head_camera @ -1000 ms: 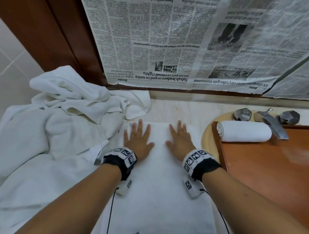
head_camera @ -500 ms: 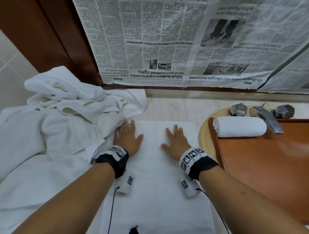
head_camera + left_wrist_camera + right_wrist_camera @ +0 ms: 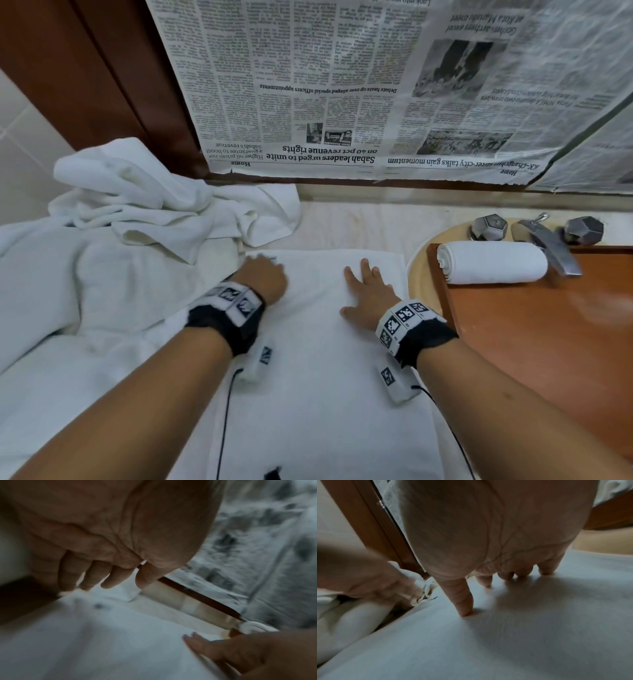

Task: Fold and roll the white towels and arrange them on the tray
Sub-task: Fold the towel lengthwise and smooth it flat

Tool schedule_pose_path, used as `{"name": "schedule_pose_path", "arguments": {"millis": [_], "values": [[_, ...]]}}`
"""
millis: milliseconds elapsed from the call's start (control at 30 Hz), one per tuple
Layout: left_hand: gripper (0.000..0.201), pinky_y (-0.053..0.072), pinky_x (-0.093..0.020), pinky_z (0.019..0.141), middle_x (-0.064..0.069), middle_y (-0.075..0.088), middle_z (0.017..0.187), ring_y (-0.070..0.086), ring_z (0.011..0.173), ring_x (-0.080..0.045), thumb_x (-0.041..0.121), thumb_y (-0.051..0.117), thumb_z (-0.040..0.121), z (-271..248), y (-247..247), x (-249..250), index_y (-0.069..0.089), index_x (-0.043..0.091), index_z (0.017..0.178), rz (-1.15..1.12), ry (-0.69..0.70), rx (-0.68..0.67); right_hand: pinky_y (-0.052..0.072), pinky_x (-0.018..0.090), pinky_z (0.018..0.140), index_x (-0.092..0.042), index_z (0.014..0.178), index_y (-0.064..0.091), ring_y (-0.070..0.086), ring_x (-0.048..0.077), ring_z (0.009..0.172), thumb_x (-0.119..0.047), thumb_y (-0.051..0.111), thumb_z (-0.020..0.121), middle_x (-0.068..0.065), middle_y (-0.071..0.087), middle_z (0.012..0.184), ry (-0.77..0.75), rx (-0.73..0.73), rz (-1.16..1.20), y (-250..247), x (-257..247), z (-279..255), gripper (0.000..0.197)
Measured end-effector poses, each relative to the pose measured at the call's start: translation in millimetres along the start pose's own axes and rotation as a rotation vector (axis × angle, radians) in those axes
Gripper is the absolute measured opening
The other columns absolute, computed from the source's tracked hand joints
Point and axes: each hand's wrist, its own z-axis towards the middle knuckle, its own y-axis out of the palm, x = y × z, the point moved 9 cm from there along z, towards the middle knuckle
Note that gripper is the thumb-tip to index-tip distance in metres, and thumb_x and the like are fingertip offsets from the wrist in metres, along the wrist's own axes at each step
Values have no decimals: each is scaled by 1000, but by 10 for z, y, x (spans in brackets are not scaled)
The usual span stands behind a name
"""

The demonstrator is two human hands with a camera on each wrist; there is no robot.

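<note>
A folded white towel lies flat on the counter in front of me. My left hand is at its far left corner, knuckles up, fingers curled down onto the corner by a small tag. In the right wrist view the left hand seems to pinch that corner. My right hand lies flat on the towel's far right part, fingers straight and pressing. A rolled white towel lies on the far edge of the brown wooden tray to the right.
A heap of loose white towels covers the counter on the left. The tray sits across a round basin, with a metal tap and two knobs behind the rolled towel. Newspaper covers the wall ahead.
My left hand has slid left and away, from flat on the towel to its far left corner, and its fingers have curled. The right hand stays flat in about the same place.
</note>
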Motion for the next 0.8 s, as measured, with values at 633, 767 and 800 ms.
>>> {"name": "schedule_pose_path", "arguments": {"millis": [633, 767, 800], "values": [[38, 38, -31, 103, -13, 56, 136, 52, 125, -27, 17, 29, 107, 283, -359, -241, 56, 1, 129, 235, 7, -66, 6, 52, 121, -32, 157, -13, -19, 26, 151, -48, 48, 97, 2, -33, 160, -13, 1, 12, 6, 14, 31, 87], [39, 38, -30, 99, -11, 55, 136, 52, 124, -25, 28, 32, 107, -181, -132, 364, 56, 6, 127, 192, 126, 28, 6, 51, 121, -31, 157, -12, -19, 28, 151, -47, 50, 97, 4, -32, 160, 12, 9, 1, -33, -29, 34, 88], [41, 37, -34, 103, -12, 49, 142, 48, 129, -26, 30, 32, 106, -274, 11, 511, 52, 6, 133, 182, 183, -2, 7, 50, 122, -30, 157, -12, -18, 29, 151, -46, 50, 98, 5, -31, 160, 10, 21, -6, -44, -57, 27, 87]]}}
